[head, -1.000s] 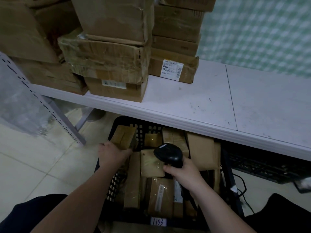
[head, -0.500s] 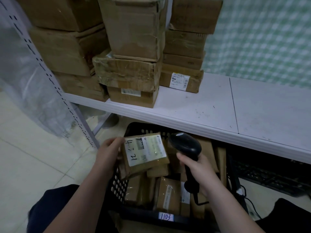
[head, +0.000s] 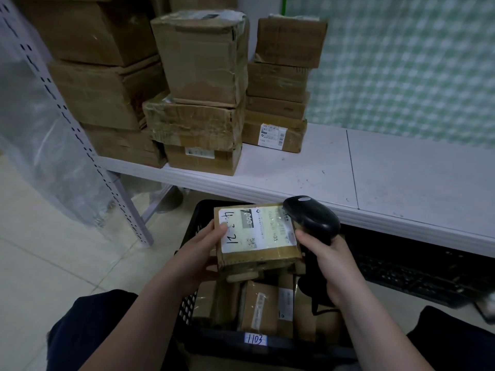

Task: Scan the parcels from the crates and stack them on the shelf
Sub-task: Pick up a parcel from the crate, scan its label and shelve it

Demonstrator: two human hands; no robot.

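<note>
- The parcel (head: 257, 236), a flat brown box, is held above the black crate (head: 198, 218), just in front of and below the front edge of the white shelf (head: 401, 178)
- Its long axis runs left to right across the view; the white label faces up, the near edge dips a little, and the handwritten digits at the left end read sideways
- The left hand (head: 199, 253) grips the parcel's left end, thumb pressed on the label, fingers curled underneath
- The right hand (head: 325, 261) is wrapped round the handle of the black scanner (head: 312, 219); the scanner's head sits over the parcel's far right corner
- More taped parcels (head: 258, 306) lie packed in the crate beneath, and a tag (head: 256, 339) on the near rim reads 1103
- Stacked cardboard boxes (head: 203, 103) fill the left part of the shelf; the right part is bare board
- A second dark crate (head: 415, 274) sits under the shelf to the right, and a perforated upright (head: 80, 145) stands at the left
</note>
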